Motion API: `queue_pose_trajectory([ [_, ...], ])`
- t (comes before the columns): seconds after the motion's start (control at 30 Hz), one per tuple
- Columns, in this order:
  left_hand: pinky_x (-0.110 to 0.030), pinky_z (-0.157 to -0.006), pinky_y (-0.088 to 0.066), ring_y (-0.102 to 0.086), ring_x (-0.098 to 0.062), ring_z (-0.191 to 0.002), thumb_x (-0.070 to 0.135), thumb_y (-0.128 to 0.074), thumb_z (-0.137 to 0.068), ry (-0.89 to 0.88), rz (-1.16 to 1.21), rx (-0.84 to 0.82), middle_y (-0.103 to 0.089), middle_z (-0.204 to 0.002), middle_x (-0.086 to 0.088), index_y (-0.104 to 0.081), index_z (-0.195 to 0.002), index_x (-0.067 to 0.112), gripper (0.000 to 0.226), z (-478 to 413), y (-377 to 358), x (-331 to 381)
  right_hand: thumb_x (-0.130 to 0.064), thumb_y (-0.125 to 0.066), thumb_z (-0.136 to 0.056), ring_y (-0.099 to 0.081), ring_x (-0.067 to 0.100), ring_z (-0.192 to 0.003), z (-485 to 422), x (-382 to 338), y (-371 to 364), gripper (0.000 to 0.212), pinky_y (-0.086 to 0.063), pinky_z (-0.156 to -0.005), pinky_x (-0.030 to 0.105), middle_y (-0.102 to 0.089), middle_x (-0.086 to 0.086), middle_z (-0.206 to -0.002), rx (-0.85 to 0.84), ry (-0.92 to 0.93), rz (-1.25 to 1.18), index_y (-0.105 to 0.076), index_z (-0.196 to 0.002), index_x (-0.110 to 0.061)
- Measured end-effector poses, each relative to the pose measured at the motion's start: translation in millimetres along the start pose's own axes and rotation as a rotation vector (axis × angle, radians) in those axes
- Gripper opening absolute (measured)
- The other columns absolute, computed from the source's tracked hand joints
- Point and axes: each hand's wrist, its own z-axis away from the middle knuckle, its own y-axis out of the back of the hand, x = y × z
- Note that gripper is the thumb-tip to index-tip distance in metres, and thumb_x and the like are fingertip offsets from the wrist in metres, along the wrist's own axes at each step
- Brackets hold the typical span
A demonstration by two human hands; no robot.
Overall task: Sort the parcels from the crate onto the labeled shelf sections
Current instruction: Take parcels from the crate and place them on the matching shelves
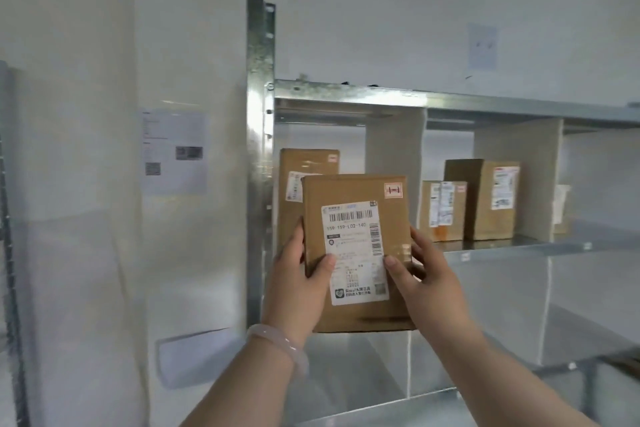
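- Parcel (356,253): flat brown carton, held upright in mid-air in front of the left end of the shelf (519,248), not resting on it.
- Its shipping label (353,250) faces the camera, probably so the code can be read and the section picked. There's a red sticker (393,190) at the top right corner.
- Left hand (298,274): grips the parcel's left edge, thumb (325,262) flat on the front at the label's lower left. The other fingers curl behind, hidden.
- Right hand (426,274): grips the right edge, thumb (393,262) on the label's right margin. Its fingers wrap the side; tips not visible.
- The two-handed side grip keeps the label uncovered and the box square.
- Bracelet (277,343) on the left wrist.
- Far left section: tall parcel (308,163) stands directly behind the held one.
- Middle section, past the divider (394,146): small parcel (443,210) just beside a big parcel (491,198), both upright with labels facing out.
- Section labels unreadable; crate not in view.
- Judgement: still at label check, placing not yet done.
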Motion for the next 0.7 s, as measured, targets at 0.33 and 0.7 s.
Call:
queue_pose_trajectory([
  [0.33,-0.037,-0.093,-0.056,-0.061,0.002,-0.108,0.024,-0.066,-0.092,0.005,0.036,-0.018,-0.063,-0.12,0.023,-0.044,-0.139,0.044,0.056,-15.3,-87.3,17.2,-0.028,-0.064,-0.092,-0.056,-0.01,-0.102,-40.2,42.0,73.2,0.048,-0.051,-0.081,0.022,-0.055,-0.037,-0.108,-0.008,-0.042,0.005,-0.04,-0.111,-0.066],
  [0.7,-0.039,-0.091,-0.057,-0.06,-0.004,-0.111,0.035,-0.065,-0.09,0.007,-0.005,-0.025,-0.06,-0.126,0.018,-0.035,-0.138,0.056,0.061,-96.2,-120.5,-37.6,-0.027,-0.064,-0.092,-0.054,-0.01,-0.105,-121.5,87.6,41.4,0.058,-0.049,-0.09,0.022,-0.055,-0.033,-0.115,0.014,-0.012,0.012,-0.037,-0.142,-0.042],
])
